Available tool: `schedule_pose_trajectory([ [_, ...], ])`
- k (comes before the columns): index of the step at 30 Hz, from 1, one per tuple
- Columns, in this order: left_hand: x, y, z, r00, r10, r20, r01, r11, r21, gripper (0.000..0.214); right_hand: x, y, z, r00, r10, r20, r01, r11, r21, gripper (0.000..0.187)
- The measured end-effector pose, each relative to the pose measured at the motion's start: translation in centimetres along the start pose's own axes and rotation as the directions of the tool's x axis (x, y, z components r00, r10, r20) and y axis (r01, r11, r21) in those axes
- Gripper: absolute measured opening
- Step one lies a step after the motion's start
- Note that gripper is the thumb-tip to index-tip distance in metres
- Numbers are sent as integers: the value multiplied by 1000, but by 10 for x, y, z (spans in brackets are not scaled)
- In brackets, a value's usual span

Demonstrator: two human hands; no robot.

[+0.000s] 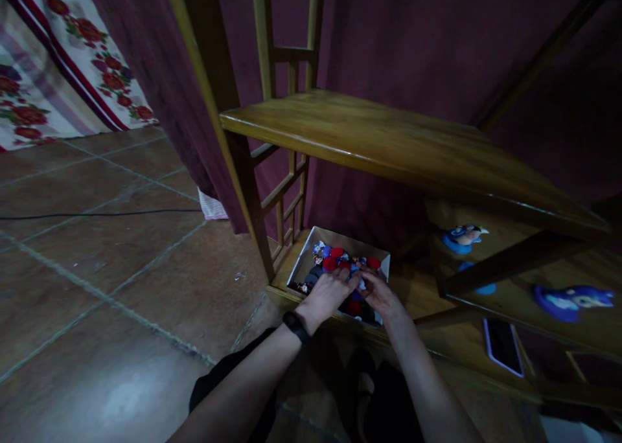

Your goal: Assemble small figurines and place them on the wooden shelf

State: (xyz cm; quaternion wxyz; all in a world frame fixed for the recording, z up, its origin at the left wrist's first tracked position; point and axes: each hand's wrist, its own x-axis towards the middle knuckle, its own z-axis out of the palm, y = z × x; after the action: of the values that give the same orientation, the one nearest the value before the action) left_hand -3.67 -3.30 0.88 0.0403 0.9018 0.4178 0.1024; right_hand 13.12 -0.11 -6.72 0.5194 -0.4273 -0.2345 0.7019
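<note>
A white box (301, 265) of small red, blue and dark figurines (334, 256) sits on the bottom board of a wooden shelf unit (389, 142). My left hand (328, 295), with a black band on the wrist, reaches into the box with its fingers curled down among the pieces. My right hand (381, 294) is right beside it, fingers also bent into the box. The two hands touch near a small blue piece. What each finger grips is hidden.
Two blue figurines (464, 238) (571, 298) stand on the middle shelf at right. A phone (503, 346) lies on the bottom board. Dark red curtain hangs behind. Tiled floor (111, 268) with a black cable spreads left; a floral cloth (53, 61) lies far left.
</note>
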Motion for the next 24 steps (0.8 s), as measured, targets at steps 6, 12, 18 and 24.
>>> schedule_pose_trajectory([
  [6, -1, -1, -2, 1000, 18, -20, -19, 999, -45, 44, -1, -5, 3, 999, 50, 0, -50, 998, 41, 27],
  [12, -1, -1, 0, 999, 15, -42, -17, 999, -32, 42, -1, -5, 1, 999, 40, 23, -41, 999, 35, 26],
  [18, 0, -1, 1, 999, -27, -37, 23, 995, -97, 43, -2, -4, 3, 1000, 31, -2, -31, 998, 50, 28],
  [24, 12, -13, 16, 951, -307, -31, 228, 769, -597, 37, -7, -9, 13, 995, 52, 80, -62, 989, 131, 20],
])
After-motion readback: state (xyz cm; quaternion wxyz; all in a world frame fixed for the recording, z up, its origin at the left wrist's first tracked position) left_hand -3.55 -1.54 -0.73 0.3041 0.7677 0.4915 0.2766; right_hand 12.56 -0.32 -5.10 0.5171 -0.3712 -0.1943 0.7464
